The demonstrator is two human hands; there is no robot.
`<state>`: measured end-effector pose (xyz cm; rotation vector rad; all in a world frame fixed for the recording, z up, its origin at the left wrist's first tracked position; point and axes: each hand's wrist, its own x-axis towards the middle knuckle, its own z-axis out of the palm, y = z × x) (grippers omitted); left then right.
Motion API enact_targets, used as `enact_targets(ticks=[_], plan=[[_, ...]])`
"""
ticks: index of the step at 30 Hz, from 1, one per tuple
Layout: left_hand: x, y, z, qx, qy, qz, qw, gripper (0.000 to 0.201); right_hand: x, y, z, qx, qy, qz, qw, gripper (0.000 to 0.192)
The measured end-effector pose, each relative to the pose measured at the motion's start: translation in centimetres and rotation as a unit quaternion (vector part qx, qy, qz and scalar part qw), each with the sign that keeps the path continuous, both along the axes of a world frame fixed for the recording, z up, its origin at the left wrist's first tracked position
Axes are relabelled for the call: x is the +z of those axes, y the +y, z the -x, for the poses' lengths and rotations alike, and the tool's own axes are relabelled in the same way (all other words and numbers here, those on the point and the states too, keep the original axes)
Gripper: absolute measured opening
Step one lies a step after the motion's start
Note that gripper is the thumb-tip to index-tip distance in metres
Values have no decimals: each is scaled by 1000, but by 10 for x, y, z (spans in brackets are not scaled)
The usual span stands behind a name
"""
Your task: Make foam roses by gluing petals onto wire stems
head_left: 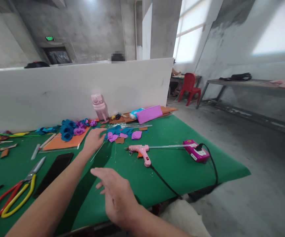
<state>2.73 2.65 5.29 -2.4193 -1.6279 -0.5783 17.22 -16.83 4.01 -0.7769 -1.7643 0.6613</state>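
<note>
Purple and blue foam petals [119,133] lie just past the left hand's fingers [102,130], which stretch toward them half spread and appear to pinch one thin wire [98,152] that slants back toward the person. The left hand [93,140] is clearly the nearer one to that pile; the right hand [117,194] hovers lower over the green tabletop [172,168], fingers loosely open and holding nothing. Right of the petals lies one pink glue gun [141,152], its long axis running left to right, cabled to one magenta power strip [196,151]. Further left — one dark phone [54,172] and two pairs of scissors [14,194], side by side.
</note>
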Motion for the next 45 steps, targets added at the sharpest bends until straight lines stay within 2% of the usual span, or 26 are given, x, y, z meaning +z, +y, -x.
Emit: enact_targets(ticks=[2,5,8,11,14,16,19,22,25,29,31,35,39,45], plan=[[7,4,3,9,-5,14,1000,35,1,0,1,-12,-11,-2,1000,34],[15,13,3,-3,-20,-6,1000,33,-2,2,4,-27,-42,-35,998,12],[22,23,0,11,-20,2,1000,33,-6,3,4,-23,-62,-44,997,9],[24,25,-3,22,18,51,998,29,-7,2,2,-10,-76,-39,996,9],[17,16,-3,28,109,153,982,23,-7,0,0,-3,-87,-31,996,10],[8,9,0,63,160,209,963,18,-7,-1,0,-1,-88,-27,996,10],[-7,3,6,117,186,229,948,18,-7,-1,0,5,-88,-26,996,11],[-15,5,10,133,198,246,940,21,-9,1,1,10,-96,-24,995,13],[-11,10,9,136,201,272,931,22,-12,5,3,5,-106,-25,994,14],[1,10,8,156,189,347,905,15,-15,9,5,2,-114,-25,993,15],[4,8,9,168,174,374,895,24,-16,9,6,1,-123,-26,992,14],[-3,4,8,171,151,358,905,37,-18,9,8,4,-152,-43,987,15],[-11,0,8,158,152,355,909,31,-18,9,9,20,-193,-86,977,16],[-9,-1,14,155,173,393,890,19,-19,10,5,38,-252,-145,956,16]])
